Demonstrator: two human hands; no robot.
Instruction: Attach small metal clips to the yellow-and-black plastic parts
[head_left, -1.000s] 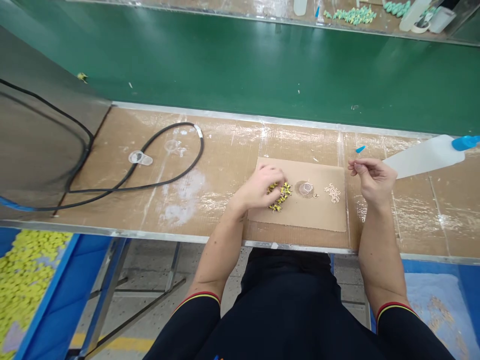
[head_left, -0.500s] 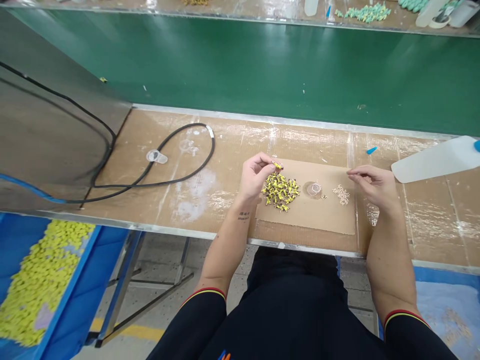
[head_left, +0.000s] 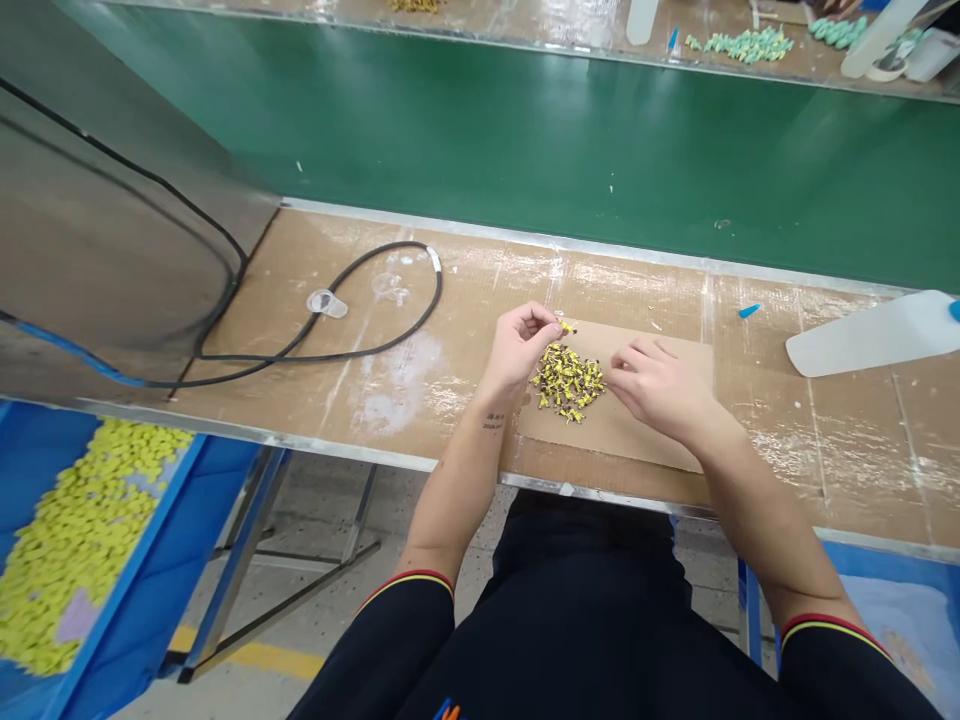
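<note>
Between thumb and fingertips, my left hand (head_left: 525, 345) pinches a small yellow-and-black piece (head_left: 568, 327) above the back edge of a cardboard sheet (head_left: 630, 447). Below it lies a pile of similar yellow-and-black pieces (head_left: 568, 382). My right hand (head_left: 654, 388) is at the pile's right side, palm down, with its fingers bent together and the tips by the pile. Whatever those fingertips hold, if anything, is too small or hidden to tell. This hand also covers the spot where a small clear cup and tiny pale bits stood.
A white bottle (head_left: 874, 335) lies at the right, with a blue cap (head_left: 749, 311) near it. A black cable (head_left: 360, 355) loops over the table at the left, by a clear plastic cup (head_left: 327, 303). A blue bin (head_left: 172, 530) with yellow pieces stands below left.
My right hand has moved left from beyond the cardboard's right edge to the pile, over the clear cup and pale bits. My left hand still pinches its piece. The view has shifted slightly.
</note>
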